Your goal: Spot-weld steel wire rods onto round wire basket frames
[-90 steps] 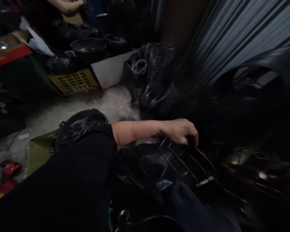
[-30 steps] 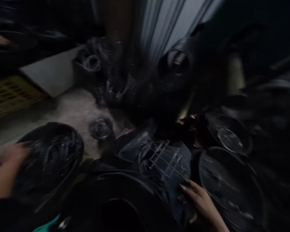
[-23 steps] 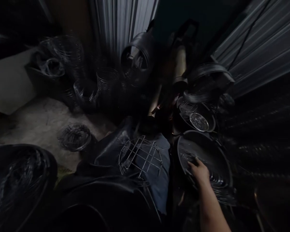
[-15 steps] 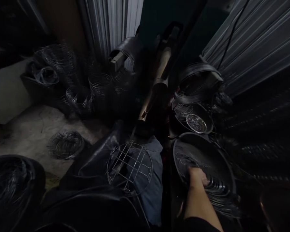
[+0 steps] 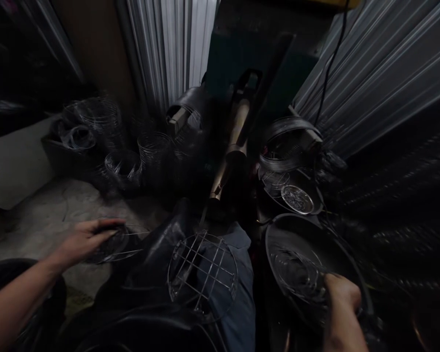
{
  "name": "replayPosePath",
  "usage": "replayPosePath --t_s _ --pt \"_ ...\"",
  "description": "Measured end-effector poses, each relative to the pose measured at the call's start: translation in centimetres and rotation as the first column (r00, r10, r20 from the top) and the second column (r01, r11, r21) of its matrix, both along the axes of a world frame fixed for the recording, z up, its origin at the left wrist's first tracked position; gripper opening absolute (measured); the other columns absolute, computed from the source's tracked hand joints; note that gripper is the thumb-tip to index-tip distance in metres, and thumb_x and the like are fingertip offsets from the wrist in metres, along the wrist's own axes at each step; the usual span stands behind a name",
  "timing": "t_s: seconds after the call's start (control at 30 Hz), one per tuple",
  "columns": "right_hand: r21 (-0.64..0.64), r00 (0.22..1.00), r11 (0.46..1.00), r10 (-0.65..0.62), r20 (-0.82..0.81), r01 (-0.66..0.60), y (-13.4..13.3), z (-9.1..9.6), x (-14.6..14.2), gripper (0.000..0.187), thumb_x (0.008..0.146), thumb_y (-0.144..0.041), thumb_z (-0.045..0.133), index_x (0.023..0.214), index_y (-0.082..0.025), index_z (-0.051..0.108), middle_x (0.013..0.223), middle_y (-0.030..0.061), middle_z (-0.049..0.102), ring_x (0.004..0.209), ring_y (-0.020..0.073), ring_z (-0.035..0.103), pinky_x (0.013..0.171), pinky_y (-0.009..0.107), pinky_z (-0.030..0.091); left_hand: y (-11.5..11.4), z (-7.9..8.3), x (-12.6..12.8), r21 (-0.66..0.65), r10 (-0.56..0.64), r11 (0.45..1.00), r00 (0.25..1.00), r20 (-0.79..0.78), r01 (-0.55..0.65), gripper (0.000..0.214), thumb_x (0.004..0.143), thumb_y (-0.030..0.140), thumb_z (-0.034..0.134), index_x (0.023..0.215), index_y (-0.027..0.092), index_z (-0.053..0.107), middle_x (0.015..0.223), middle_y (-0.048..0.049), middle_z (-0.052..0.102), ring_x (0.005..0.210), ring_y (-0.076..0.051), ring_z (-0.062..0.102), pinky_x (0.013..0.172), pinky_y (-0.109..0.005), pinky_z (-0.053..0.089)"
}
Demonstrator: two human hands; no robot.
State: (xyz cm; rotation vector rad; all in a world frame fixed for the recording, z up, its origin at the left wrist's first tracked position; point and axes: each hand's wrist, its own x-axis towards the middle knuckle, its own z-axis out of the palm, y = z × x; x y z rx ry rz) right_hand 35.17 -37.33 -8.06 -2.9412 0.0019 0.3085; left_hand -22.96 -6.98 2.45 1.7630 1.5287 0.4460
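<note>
My left hand (image 5: 95, 239) reaches in from the left over a stack of wire rings (image 5: 112, 247) on the floor. Its fingers are pinched on thin wire, whose bright ends stick out to the right. My right hand (image 5: 342, 291) is at the right side of a black basin (image 5: 352, 252), with its fingers closed on wire rings (image 5: 300, 274) that lie inside; blur hides the exact grip. Between the hands, a round wire grate (image 5: 204, 271) with crossed bars rests over my lap, against a bar tip, and neither hand touches it.
Ahead is a machine with a copper-coloured rod arm (image 5: 238, 124). Wire coils (image 5: 291, 142) hang beside it. A second basin holds a shiny round dish (image 5: 297, 199). Wire ring stacks (image 5: 154, 151) stand at the back left. Corrugated sheets (image 5: 374, 73) line the sides.
My left hand has come into view at the floor stack and pinches wire. My right hand has moved rightward within the basin. The view has tilted up slightly; the grate stays over my lap.
</note>
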Motion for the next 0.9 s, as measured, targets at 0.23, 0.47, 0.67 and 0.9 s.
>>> replayPosePath --t_s 0.23,0.47,0.67,0.9 --pt "0.033 0.946 0.965 0.249 0.208 -0.261 4.3 9.9 -1.7 0.046 0.078 -0.021 0.045 0.120 -0.020 0.063 0.110 0.0177 0.065 0.106 0.0318 0.059 0.084 0.039 0.048 1.2 2.3 0.9 -0.119 0.098 0.991 0.955 0.279 -0.067 0.036 0.068 0.039 0.065 0.104 0.044 0.066 0.084 0.0168 0.072 0.075 -0.008 0.062 0.069 -0.017 0.045" --pt "-0.183 0.541 0.774 0.570 0.619 -0.606 16.7 22.4 -3.3 0.043 0.085 -0.038 0.058 0.123 -0.019 0.061 0.112 0.0129 0.060 0.101 0.0246 0.056 0.076 0.034 0.037 0.1 -0.7 3.8 -0.392 -0.128 0.865 0.892 0.433 0.314 0.052 0.061 0.020 0.066 0.110 0.039 0.066 0.093 0.0097 0.071 0.080 -0.012 0.064 0.076 -0.024 0.049" --pt "-0.337 0.366 0.699 0.651 0.665 -0.631 28.1 25.8 -3.8 0.035 0.086 -0.038 0.055 0.115 -0.022 0.066 0.105 0.0107 0.058 0.092 0.0205 0.054 0.062 0.032 0.024 -2.4 -4.8 7.6 -0.468 -0.404 0.698 0.838 0.367 0.542 0.086 0.050 0.013 0.073 0.132 0.030 0.051 0.125 -0.0005 0.061 0.112 -0.022 0.057 0.095 -0.032 0.046" --pt "-0.358 0.393 0.716 0.653 0.647 -0.599 30.7 25.3 -2.7 0.032 0.086 -0.019 0.046 0.108 -0.017 0.069 0.100 0.0150 0.059 0.091 0.0255 0.053 0.060 0.035 0.024 -2.6 -6.1 8.3 -0.320 -0.592 0.706 0.774 0.223 0.632 0.093 0.053 0.027 0.080 0.138 0.037 0.042 0.125 -0.0019 0.057 0.118 -0.027 0.052 0.103 -0.040 0.040"
